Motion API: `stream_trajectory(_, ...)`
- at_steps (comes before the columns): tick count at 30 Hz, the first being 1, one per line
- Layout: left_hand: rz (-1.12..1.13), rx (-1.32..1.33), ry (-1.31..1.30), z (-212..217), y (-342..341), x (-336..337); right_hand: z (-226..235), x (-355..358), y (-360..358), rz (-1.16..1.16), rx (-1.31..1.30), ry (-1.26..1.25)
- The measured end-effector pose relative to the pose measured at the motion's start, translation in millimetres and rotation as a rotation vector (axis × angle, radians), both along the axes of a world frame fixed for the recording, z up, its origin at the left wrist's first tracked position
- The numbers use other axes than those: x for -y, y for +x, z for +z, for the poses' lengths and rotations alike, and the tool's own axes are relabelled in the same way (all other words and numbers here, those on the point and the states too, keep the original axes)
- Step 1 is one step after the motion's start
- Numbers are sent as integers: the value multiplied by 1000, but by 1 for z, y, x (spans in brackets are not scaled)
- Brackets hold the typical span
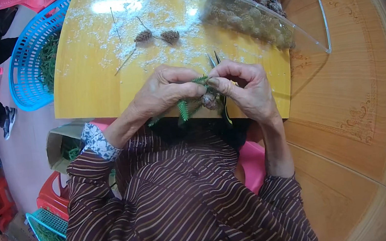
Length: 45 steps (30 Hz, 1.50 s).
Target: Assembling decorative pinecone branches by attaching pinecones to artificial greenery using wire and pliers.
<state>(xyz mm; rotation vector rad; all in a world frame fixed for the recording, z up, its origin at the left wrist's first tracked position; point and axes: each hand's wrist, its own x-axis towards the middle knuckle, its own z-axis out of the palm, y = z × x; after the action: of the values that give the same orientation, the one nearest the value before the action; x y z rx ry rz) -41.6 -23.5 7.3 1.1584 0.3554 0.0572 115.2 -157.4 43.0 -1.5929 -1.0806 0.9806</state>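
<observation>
At the near edge of the yellow table, my left hand (pixel 166 88) and my right hand (pixel 249 88) meet, thumbs and forefingers pinched on a green artificial pine sprig (pixel 183 109). Its needled tips hang below my left fingers. A pine cone (pixel 209 100) sits against the sprig, just under the fingertips. Pliers (pixel 227 115) run beneath my right hand, jaws pointing away and handles toward me; whether that hand grips them is hidden. Farther off lie two loose pine cones (pixel 170 36) on thin stems.
White flakes lie scattered over the yellow tabletop (pixel 84 86). A clear plastic bin (pixel 247 12) full of pine cones stands at the far right. To the left are a blue basket (pixel 24 77) of greenery, a cardboard box (pixel 56 147) and a red stool (pixel 51 199).
</observation>
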Motion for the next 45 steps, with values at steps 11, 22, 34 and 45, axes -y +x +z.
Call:
stream_trajectory(11, -137, 10, -17, -6, -5, -18, 8, -24, 5, 287, 402, 384)
stream_trajectory(22, -59, 51, 30, -7, -7, -18, 7, -29, 4, 306, 740, 498)
stream_trajectory(34, 45, 75, 62, -14, -2, -7, -3, -23, -11, -25, 156, 31)
stream_trajectory(45, -74, 100, -46, -2, -13, -22, 17, -31, 11, 395, 228, 230)
